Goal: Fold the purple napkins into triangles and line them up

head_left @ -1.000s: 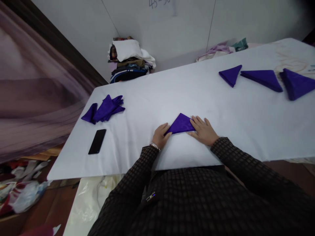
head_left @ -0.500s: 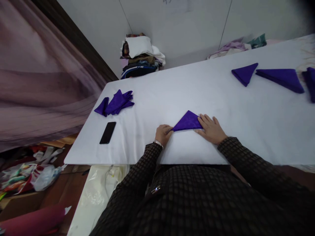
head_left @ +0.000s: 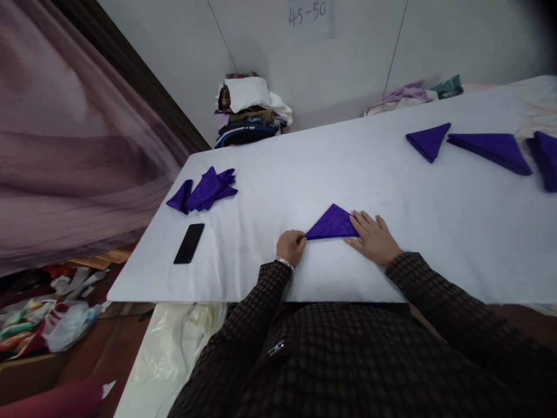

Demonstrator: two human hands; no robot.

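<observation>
A purple cloth napkin point(head_left: 332, 223), folded into a triangle, lies flat on the white-covered table point(head_left: 270, 191) in front of me. My left hand point(head_left: 291, 247) pinches its left corner between thumb and fingers. Over the right corner my right hand point(head_left: 372, 235) rests flat with fingers spread, hiding that tip. The napkin's top point faces away from me, and its long edge runs between both hands.
Crumpled purple napkins point(head_left: 209, 189) and a black phone point(head_left: 188, 243) lie at left. Folded purple napkins point(head_left: 491, 151) sit at far right. A stack of clothes point(head_left: 250, 110) stands behind the table by the wall; a curtain point(head_left: 78, 133) hangs at left.
The camera has tilted up slightly, so the scene sits lower and more of the wall's writing shows. Both hands stay at the napkin's corners; the left hand's fingers have curled a little more.
</observation>
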